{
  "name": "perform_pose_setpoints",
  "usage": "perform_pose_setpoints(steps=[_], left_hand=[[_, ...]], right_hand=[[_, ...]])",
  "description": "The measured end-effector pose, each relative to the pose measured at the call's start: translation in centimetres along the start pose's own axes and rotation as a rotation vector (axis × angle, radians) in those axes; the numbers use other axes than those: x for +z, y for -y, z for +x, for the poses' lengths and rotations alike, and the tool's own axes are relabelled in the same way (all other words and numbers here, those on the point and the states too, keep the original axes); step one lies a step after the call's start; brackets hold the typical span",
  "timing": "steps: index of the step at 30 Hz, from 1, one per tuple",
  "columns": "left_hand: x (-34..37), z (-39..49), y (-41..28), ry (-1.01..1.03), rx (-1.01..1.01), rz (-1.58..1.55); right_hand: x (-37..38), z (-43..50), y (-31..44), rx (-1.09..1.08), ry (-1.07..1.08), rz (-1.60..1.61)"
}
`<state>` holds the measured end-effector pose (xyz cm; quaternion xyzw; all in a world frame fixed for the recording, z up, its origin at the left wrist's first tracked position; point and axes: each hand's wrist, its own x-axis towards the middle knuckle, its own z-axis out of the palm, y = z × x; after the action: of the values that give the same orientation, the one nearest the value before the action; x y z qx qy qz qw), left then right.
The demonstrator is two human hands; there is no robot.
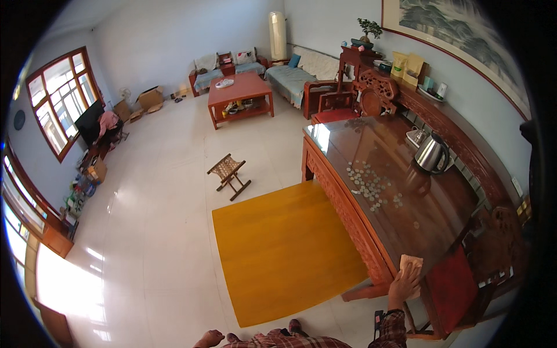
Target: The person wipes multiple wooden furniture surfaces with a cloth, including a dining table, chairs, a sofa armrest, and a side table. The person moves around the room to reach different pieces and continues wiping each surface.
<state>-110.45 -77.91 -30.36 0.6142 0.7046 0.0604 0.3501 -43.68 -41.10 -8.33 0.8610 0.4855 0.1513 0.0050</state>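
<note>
My right hand (404,285) presses an orange cloth (411,262) onto the near corner of a glass-topped carved wooden table (417,226), its fingers spread over the cloth. Low in the picture, my left hand (212,338) hangs by my body, fingers curled, away from the table; whether anything is inside it does not show. Many coins (370,185) lie scattered across the middle of the glass. Farther back on the table stands a steel electric kettle (431,153), beside a small tray with a glass vessel (417,135).
A red-seated chair (452,291) adjoins the table's near end. On the floor are a yellow mat (287,252) and a folding stool (228,172). A low red table (239,89) and sofas stand farther off. Another person (109,126) bends near the television.
</note>
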Motion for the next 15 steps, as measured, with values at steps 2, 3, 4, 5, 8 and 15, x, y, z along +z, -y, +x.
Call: perform_pose_setpoints(steps=[2,3,4,5,8,15], left_hand=[[-2.6,1.5,1.5,0.045,0.014,0.014],[-4.2,2.4,2.3,0.059,0.024,0.013],[-5.6,3.2,3.1,0.066,0.034,0.011],[-7.0,3.7,4.0,0.066,0.038,0.010],[-10.6,3.7,8.1,-0.008,0.018,-0.059],[-16.5,-1.8,25.1,0.026,0.166,0.008]], right_hand=[[0.7,-0.1,0.3,0.006,-0.066,0.008],[1.2,-0.1,0.5,0.004,-0.100,0.043],[1.7,-0.2,0.8,0.030,-0.090,0.053],[2.4,-0.5,1.4,-0.015,-0.216,0.208],[4.7,-3.0,4.4,0.246,0.188,1.164],[5.1,-22.8,26.2,0.222,1.345,2.578]])
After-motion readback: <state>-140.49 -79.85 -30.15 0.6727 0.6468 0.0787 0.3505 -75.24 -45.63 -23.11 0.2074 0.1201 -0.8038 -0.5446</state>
